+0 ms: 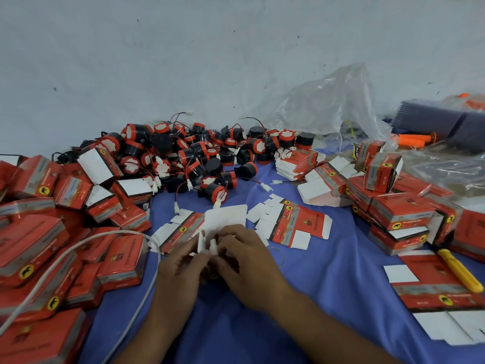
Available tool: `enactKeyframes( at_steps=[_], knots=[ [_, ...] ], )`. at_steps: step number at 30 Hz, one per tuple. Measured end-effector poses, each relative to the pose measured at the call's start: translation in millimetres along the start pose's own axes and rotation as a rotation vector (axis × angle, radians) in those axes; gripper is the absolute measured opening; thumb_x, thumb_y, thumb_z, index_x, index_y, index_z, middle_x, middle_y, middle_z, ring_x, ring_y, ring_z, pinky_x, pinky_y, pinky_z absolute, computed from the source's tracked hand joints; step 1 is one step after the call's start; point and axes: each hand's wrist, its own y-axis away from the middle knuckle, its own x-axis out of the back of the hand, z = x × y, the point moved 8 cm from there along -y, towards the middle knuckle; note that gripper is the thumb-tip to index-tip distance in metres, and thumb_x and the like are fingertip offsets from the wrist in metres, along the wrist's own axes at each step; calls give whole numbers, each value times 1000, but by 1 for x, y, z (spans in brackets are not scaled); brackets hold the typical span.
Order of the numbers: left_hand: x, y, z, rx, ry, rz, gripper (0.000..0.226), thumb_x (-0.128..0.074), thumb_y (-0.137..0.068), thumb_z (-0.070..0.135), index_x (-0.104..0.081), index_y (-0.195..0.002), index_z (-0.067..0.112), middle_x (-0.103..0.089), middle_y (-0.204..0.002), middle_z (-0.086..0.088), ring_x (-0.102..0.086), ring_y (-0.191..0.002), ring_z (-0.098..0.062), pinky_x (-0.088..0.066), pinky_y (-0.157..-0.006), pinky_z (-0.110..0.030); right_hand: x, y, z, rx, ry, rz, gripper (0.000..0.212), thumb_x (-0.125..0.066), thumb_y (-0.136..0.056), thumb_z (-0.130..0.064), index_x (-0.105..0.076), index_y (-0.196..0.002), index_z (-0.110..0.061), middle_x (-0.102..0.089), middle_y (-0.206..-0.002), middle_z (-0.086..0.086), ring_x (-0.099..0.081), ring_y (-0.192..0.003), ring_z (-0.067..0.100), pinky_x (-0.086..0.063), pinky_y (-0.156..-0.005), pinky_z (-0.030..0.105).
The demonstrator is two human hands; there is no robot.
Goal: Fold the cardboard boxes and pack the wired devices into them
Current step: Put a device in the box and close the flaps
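Blue cloth spreads below a pale wall; at lower centre your left hand and right hand both pinch a half-folded box, its white flap pointing away from you, a white connector poking up between them. Wired devices lie piled straight beyond, upper centre; a flat blank sits just right, nearer your right hand. Packed boxes crowd the left edge, a yellow cutter lower right.

Blue cloth, perhaps floor-laid, beneath folded boxes, wired devices, flat cartons.
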Motion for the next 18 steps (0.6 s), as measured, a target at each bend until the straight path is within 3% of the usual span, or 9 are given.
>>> enactKeyframes(
  at_steps=[3,6,10,14,18],
  knots=[
    [-1,1,2,-28,-34,0,33,-60,-95,7,-71,-109,35,-73,-95,3,-68,-77,-10,-53,-64,-18,-2,-1,-3,29,43,-19,14,-61,-95,-21,-67,-92,-8,-62,-126,-3,-56,-106,24,-44,-92,39],
    [2,-3,-6,15,-61,28,27,-63,-94,12,-70,-109,34,-72,-87,-1,-67,-71,-14,-53,-61,-23,-5,-1,-4,72,116,-84,19,-55,-99,-23,-67,-92,-10,-69,-118,-2,-55,-100,22,-41,-94,37],
    [4,-9,-19,108,-27,60,40,-61,-90,6,-67,-113,37,-73,-90,4,-62,-66,-3,-50,-60,-22,-9,2,-5,112,193,-135,27,-48,-104,-30,-70,-104,-13,-71,-111,-5,-51,-101,19,-36,-98,33],
    [11,-10,-29,172,36,257,40,-71,-85,10,-48,-113,27,-69,-93,5,-67,-73,1,-51,-51,-15,-10,2,-5,62,161,-126,25,-48,-102,-30,-67,-111,-16,-68,-114,-5,-48,-103,19,-36,-98,31],
    [10,-10,-29,153,62,251,36,-73,-86,9,-52,-109,27,-70,-99,-1,-70,-79,-10,-52,-56,-20,-8,-1,-5,58,177,-103,25,-52,-101,-27,-74,-107,-14,-65,-118,-1,-51,-106,21,-39,-97,32]
  ],
)
